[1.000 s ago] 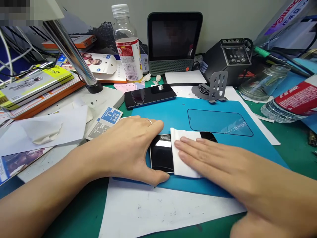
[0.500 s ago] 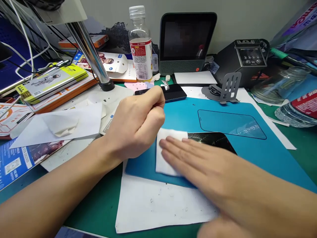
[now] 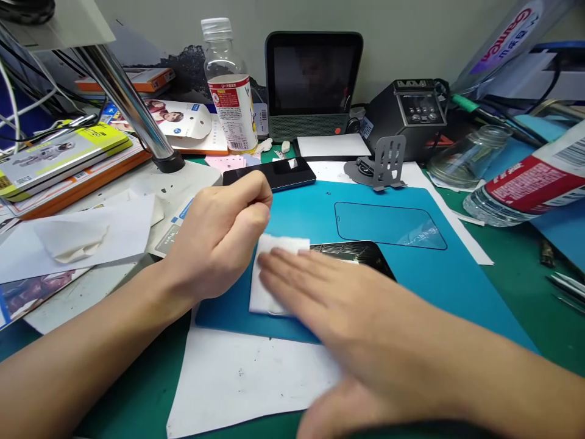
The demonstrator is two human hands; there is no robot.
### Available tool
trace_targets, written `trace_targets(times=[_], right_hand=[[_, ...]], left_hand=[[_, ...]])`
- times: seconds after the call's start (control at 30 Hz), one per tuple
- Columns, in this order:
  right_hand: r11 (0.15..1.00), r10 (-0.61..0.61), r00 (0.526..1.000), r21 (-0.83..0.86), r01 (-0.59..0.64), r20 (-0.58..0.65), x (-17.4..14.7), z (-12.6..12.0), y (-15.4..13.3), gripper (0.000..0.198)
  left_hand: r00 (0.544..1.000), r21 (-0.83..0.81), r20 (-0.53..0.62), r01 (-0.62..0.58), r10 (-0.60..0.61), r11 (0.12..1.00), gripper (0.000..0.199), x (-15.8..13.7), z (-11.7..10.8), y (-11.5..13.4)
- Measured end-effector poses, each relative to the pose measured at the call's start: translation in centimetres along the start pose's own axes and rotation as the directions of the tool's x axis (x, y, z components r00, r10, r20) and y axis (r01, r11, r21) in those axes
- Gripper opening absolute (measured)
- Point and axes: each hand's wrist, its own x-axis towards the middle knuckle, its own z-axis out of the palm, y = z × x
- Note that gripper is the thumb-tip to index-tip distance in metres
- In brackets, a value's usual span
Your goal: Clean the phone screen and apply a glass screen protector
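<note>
A phone (image 3: 365, 249) with a black, glossy, streaked surface lies on the blue mat (image 3: 425, 305), mostly covered. Over its left end is a folded white wipe (image 3: 265, 286). My right hand (image 3: 333, 299) lies flat on the wipe with fingers stretched out, slightly blurred. Beside it, my left hand (image 3: 219, 238) is closed in a fist above the mat's left edge; whatever the fingers may hold is hidden. Behind the phone, a clear screen protector (image 3: 388, 225) with a black border rests on the mat.
Another dark phone (image 3: 292, 174) lies behind my left hand. A metal stand (image 3: 388, 161), a drink bottle (image 3: 231, 116) and a display device (image 3: 315, 79) stand at the back. On the right are a glass jar (image 3: 470, 158) and a tilted bottle (image 3: 525, 183). A lamp post (image 3: 128, 103) rises left.
The camera view has swung to the right, so everything sits further left in the picture. My right hand stays flat on the wipe, and my left hand stays in a fist.
</note>
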Motion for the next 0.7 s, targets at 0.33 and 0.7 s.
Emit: trace_targets(times=[0.33,0.7], right_hand=[[1.000,-0.015,0.999,0.019,0.016,-0.044,-0.3,0.2,-0.2,0.108],[0.997,-0.011,1.000,-0.071,0.012,0.013,-1.4,-0.8,0.3,0.109]], left_hand=[[0.999,-0.018,-0.001,0.046,-0.046,0.999,0.020,0.2,0.5,-0.9],[0.999,0.015,-0.025,0.027,-0.027,1.000,0.020,0.0,0.3,-0.9]])
